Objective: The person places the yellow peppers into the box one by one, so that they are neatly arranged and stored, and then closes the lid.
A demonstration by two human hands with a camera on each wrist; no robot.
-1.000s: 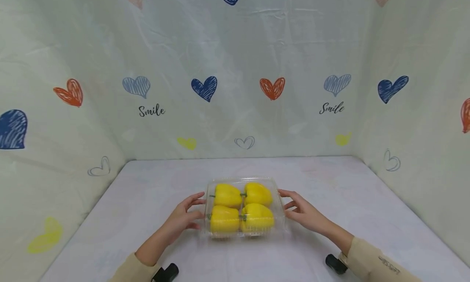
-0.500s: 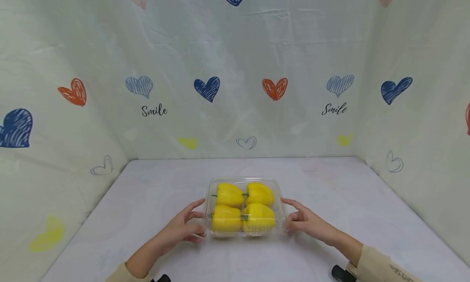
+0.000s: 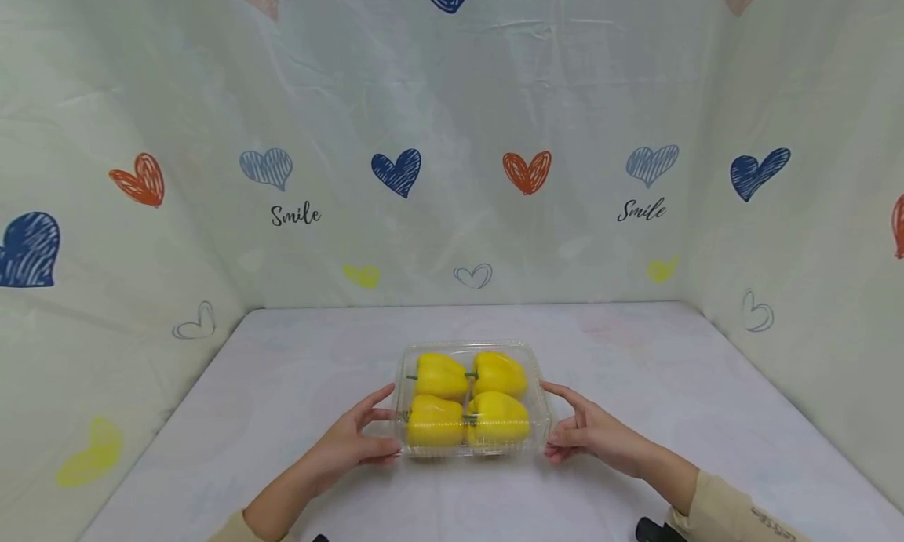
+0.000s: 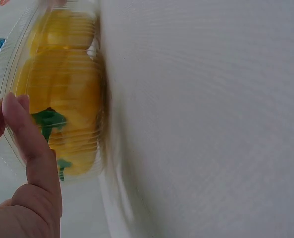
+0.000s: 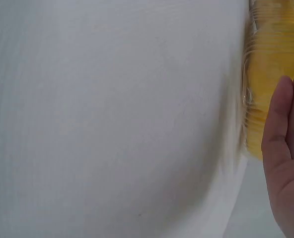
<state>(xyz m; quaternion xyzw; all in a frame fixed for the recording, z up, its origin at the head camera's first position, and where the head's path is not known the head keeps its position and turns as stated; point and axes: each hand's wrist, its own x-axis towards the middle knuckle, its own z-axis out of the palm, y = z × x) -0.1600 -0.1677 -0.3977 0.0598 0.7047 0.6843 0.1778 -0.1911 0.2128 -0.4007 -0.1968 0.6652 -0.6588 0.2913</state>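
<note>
A clear plastic container (image 3: 462,452) sits on the table with several yellow bell peppers (image 3: 497,416) inside, their green stems toward the left. At its left side my left hand (image 3: 348,448) has its index fingertip against the edge, while thumb and other fingers pinch the front-left rim. Opposite, my right hand (image 3: 593,436) stretches its index finger to the right edge; its thumb and curled fingers pinch near the front-right corner. In the left wrist view, the thumb (image 4: 30,134) lies at the container's rim. The right wrist view shows the ribbed side wall (image 5: 271,64), partly covered by my fingers.
The table (image 3: 452,503) has a pale cloth. Pale curtains printed with hearts (image 3: 526,173) rise behind it and at both sides. A black wrist device (image 3: 657,530) shows by the right sleeve (image 3: 727,511).
Both hands have slid toward the container's front corners. My left thumb has come in against the front-left corner, and the right thumb and fingers have drawn together. The container stays about where it was.
</note>
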